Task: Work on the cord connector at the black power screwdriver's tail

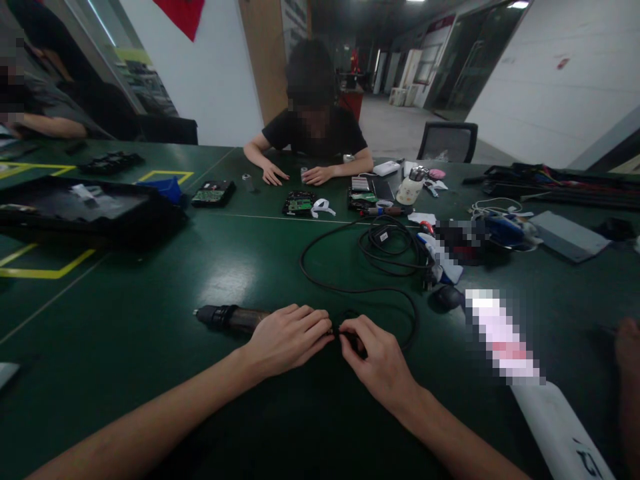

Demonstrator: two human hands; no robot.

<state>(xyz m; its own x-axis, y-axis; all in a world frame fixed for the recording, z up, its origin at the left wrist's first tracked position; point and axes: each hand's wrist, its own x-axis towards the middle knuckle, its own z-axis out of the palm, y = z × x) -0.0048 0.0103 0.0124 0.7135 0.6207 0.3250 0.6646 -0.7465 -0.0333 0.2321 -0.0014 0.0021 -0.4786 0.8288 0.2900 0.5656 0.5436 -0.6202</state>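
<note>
Curling round the screwdriver (pixel 233 318), the left hand (pixel 293 335) steadied it; behind it, the right hand (pixel 377 352) pinched the cable (pixel 416 320), best kept aligned

The place looked like an electronics workshop in an office-like room. A long, smooth green worktable (pixel 250 247) bore rectangles of flat yellow tape (pixel 30 273), a green circuit board in a black housing (pixel 213 193) and a dark, cylindrical electric screwdriver (pixel 223 317). Beyond were a black mesh-backed chair (pixel 449 142), a plain white wall (pixel 215 80) and dark-framed glass doors (pixel 470 73).
</note>
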